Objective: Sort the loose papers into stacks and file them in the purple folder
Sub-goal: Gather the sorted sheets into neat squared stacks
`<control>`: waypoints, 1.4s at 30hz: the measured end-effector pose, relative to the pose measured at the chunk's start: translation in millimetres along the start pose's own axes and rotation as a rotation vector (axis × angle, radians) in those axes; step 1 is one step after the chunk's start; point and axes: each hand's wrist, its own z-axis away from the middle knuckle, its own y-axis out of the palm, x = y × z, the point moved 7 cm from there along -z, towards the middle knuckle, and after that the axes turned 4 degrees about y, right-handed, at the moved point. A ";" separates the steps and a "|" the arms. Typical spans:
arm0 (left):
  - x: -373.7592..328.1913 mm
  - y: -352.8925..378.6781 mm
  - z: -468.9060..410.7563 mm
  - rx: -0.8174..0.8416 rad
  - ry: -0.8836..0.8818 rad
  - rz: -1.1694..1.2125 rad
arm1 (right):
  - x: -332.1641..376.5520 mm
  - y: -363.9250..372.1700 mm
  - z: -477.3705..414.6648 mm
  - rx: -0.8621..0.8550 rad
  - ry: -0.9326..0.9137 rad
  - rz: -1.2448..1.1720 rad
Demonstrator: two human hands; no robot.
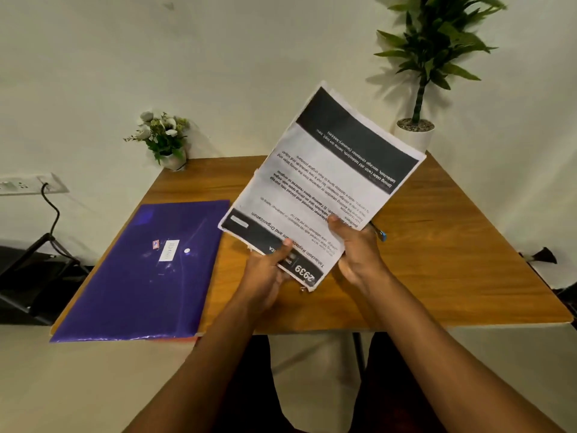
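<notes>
Head view: both hands are holding one bundle of papers (327, 170) tilted above the table (452, 245) at the centre of the frame. The left hand (268, 270) is pinching its lower edge, thumb on top, and the right hand (356, 248) is gripping the neighbouring edge likewise. The purple folder (140, 276) is lying flat, apparently shut, at lower left. Gathering is seemingly finishing; no separate stacks are showing, and filing is not yet beginning.

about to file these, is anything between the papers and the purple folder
Nothing lies on the table between the held papers and the purple folder. The folder looks closed, so it needs opening first.
</notes>
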 end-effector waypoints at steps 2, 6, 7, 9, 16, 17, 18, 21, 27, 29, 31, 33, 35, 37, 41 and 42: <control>-18.9 -14.0 -6.4 0.002 0.028 -0.066 | 9.5 -7.5 -2.6 0.014 -0.011 0.097; -69.9 -30.1 -18.5 0.023 0.122 -0.395 | 29.6 -20.7 -8.8 -0.008 -0.040 0.308; -78.6 -28.2 -21.6 0.063 0.147 -0.477 | 33.1 -20.5 -9.8 0.002 -0.052 0.373; -89.7 -20.2 -25.0 0.129 0.187 -0.603 | 37.9 -15.8 -9.7 0.038 -0.074 0.483; -103.6 13.9 -12.1 0.173 0.409 -0.630 | 56.2 5.2 -1.6 0.085 -0.206 0.715; -104.5 16.8 -9.5 0.166 0.437 -0.619 | 59.5 4.6 -1.4 0.086 -0.222 0.720; -104.6 17.4 -7.9 0.160 0.453 -0.610 | 61.7 4.5 -0.9 0.089 -0.231 0.726; -92.3 15.2 -3.0 0.160 0.449 -0.602 | 51.7 -0.2 0.4 0.105 -0.218 0.801; -72.1 5.8 4.6 0.167 0.406 -0.556 | 27.2 -14.7 1.7 0.091 -0.147 0.783; -75.6 5.2 4.9 0.159 0.418 -0.556 | 29.6 -14.1 1.1 0.088 -0.162 0.755; -71.9 3.2 4.7 0.164 0.405 -0.585 | 22.7 -15.8 0.3 0.088 -0.153 0.774; -63.0 0.5 6.3 0.169 0.378 -0.621 | 8.8 -23.4 -2.4 0.067 -0.098 0.797; -58.9 -0.2 8.6 0.166 0.370 -0.639 | 0.1 -30.3 -3.6 0.049 -0.056 0.805; -57.6 -4.0 3.9 0.133 0.355 -0.611 | 0.2 -32.9 -3.1 0.033 -0.043 0.804; -57.2 -17.2 -7.8 -0.003 0.350 -0.378 | -1.6 -37.0 -2.6 -0.034 -0.034 0.614; -53.1 -18.0 -10.3 -0.026 0.319 -0.261 | -4.7 -36.7 -2.0 -0.034 -0.020 0.457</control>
